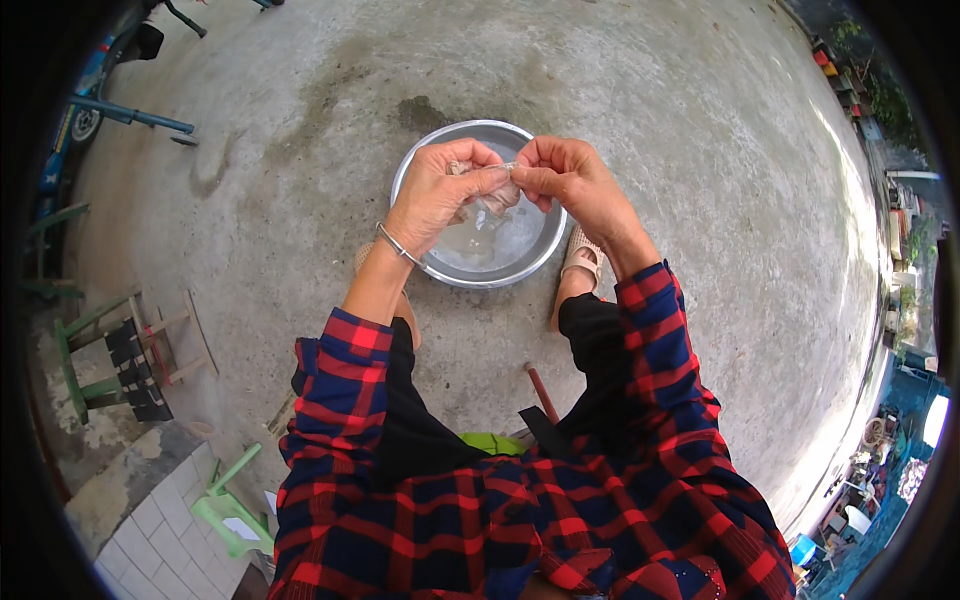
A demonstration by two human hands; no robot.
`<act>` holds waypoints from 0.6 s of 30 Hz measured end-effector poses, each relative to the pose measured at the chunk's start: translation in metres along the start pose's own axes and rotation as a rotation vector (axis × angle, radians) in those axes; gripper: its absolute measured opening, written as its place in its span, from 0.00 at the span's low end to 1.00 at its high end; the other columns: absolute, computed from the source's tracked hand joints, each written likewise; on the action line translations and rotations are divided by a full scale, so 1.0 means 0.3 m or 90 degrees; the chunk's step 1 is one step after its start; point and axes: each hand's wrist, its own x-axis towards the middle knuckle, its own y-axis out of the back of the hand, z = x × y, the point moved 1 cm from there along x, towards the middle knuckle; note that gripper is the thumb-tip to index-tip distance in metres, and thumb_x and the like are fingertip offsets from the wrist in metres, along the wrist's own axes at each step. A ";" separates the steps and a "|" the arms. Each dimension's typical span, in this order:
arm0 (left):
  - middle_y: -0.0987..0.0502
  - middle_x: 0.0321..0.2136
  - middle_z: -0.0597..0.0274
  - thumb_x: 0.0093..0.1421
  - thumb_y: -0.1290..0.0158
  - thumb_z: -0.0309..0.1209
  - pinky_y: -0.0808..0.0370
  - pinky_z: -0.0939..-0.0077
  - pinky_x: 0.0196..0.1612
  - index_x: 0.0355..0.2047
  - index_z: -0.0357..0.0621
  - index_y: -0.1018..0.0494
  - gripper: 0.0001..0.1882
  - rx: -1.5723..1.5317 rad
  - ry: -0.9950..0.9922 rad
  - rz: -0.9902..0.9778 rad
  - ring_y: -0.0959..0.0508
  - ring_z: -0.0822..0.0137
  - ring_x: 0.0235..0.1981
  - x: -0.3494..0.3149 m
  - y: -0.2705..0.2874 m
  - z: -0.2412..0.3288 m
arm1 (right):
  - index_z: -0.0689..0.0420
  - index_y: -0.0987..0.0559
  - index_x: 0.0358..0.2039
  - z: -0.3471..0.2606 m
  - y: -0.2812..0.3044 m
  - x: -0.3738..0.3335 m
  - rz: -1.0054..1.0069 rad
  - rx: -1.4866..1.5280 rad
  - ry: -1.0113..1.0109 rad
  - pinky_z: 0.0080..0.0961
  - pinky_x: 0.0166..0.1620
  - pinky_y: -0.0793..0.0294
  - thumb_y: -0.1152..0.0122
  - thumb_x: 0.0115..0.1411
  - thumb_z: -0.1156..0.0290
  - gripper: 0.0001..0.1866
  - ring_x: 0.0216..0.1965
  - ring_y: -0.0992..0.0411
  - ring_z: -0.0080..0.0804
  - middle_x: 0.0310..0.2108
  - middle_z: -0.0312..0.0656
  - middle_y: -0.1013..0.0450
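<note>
Both my hands are raised over a round metal basin (482, 283) on the concrete floor, with shallow, cloudy water (490, 242) inside it. Between them stretches a small, limp, crumpled piece of beige-brown cloth (502, 196), thin and wet-looking. My left hand (438, 190), with a silver bangle at its wrist, pinches one side of it between thumb and fingers. On the other side, my right hand (572, 180) grips its upper edge between thumb and forefinger. Part of the cloth hangs below the fingertips; the rest is hidden by the left hand.
My sandalled feet flank the basin, the right sandal (582, 258) close to its rim. A reddish-brown stick (542, 392) shows between my legs. At left lie a green-framed stool (95, 395) and a light green plastic chair (236, 510). A blue wheeled vehicle (62, 140) stands far left.
</note>
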 end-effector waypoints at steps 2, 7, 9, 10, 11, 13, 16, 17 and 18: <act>0.27 0.22 0.74 0.58 0.41 0.34 0.41 0.88 0.23 0.30 0.43 0.23 0.08 -0.001 -0.004 -0.003 0.35 0.84 0.20 0.001 -0.004 0.006 | 0.59 0.26 0.26 0.001 0.001 -0.001 0.007 -0.012 -0.008 0.14 0.23 0.38 0.39 0.56 0.75 0.05 0.20 0.34 0.17 0.20 0.32 0.31; 0.28 0.21 0.74 0.59 0.42 0.36 0.41 0.88 0.23 0.29 0.43 0.23 0.09 -0.029 0.023 0.009 0.36 0.84 0.20 0.001 -0.009 0.004 | 0.59 0.25 0.25 -0.011 -0.004 -0.003 0.024 -0.022 -0.020 0.15 0.23 0.37 0.37 0.52 0.74 0.06 0.20 0.34 0.18 0.19 0.33 0.30; 0.28 0.21 0.74 0.59 0.42 0.36 0.41 0.88 0.23 0.29 0.43 0.23 0.10 -0.011 0.026 0.008 0.36 0.84 0.20 0.001 -0.013 0.003 | 0.59 0.25 0.24 -0.009 -0.002 -0.004 0.025 -0.025 -0.029 0.15 0.23 0.37 0.36 0.51 0.74 0.06 0.20 0.34 0.18 0.19 0.33 0.30; 0.28 0.21 0.75 0.59 0.42 0.36 0.41 0.88 0.23 0.29 0.43 0.23 0.10 0.009 0.022 0.003 0.35 0.84 0.20 0.002 -0.014 0.000 | 0.59 0.25 0.24 -0.006 -0.002 -0.003 0.023 -0.027 -0.034 0.16 0.23 0.37 0.36 0.51 0.74 0.06 0.20 0.34 0.18 0.19 0.33 0.30; 0.29 0.21 0.75 0.59 0.42 0.37 0.41 0.89 0.23 0.29 0.43 0.23 0.10 0.029 0.018 -0.002 0.35 0.84 0.20 0.002 -0.015 -0.002 | 0.59 0.25 0.23 -0.005 -0.001 -0.002 0.022 -0.029 -0.038 0.16 0.23 0.37 0.36 0.50 0.74 0.06 0.20 0.34 0.18 0.19 0.33 0.30; 0.29 0.21 0.75 0.60 0.43 0.37 0.41 0.89 0.23 0.29 0.43 0.23 0.10 0.033 -0.015 -0.013 0.35 0.84 0.20 0.006 -0.019 -0.010 | 0.59 0.25 0.23 -0.002 0.000 -0.001 0.021 -0.036 -0.038 0.16 0.24 0.37 0.35 0.50 0.73 0.06 0.20 0.34 0.18 0.19 0.32 0.30; 0.29 0.21 0.76 0.61 0.43 0.36 0.41 0.89 0.23 0.30 0.43 0.23 0.10 0.018 -0.032 -0.006 0.35 0.84 0.21 0.007 -0.014 -0.013 | 0.59 0.24 0.26 0.005 0.001 -0.001 0.036 -0.034 -0.021 0.17 0.26 0.35 0.35 0.49 0.71 0.07 0.22 0.32 0.19 0.21 0.33 0.29; 0.28 0.22 0.76 0.61 0.44 0.36 0.41 0.89 0.22 0.30 0.43 0.23 0.09 0.010 -0.032 0.000 0.35 0.85 0.21 0.007 -0.011 -0.011 | 0.59 0.23 0.28 0.007 0.003 0.000 0.044 -0.030 -0.012 0.18 0.27 0.35 0.35 0.50 0.71 0.08 0.22 0.32 0.19 0.22 0.33 0.28; 0.28 0.22 0.76 0.61 0.44 0.36 0.41 0.89 0.22 0.30 0.44 0.23 0.09 -0.006 -0.025 0.010 0.35 0.85 0.21 0.004 -0.009 -0.007 | 0.59 0.23 0.30 0.010 0.006 0.001 0.047 -0.028 0.009 0.19 0.28 0.33 0.34 0.50 0.70 0.09 0.24 0.31 0.20 0.24 0.34 0.28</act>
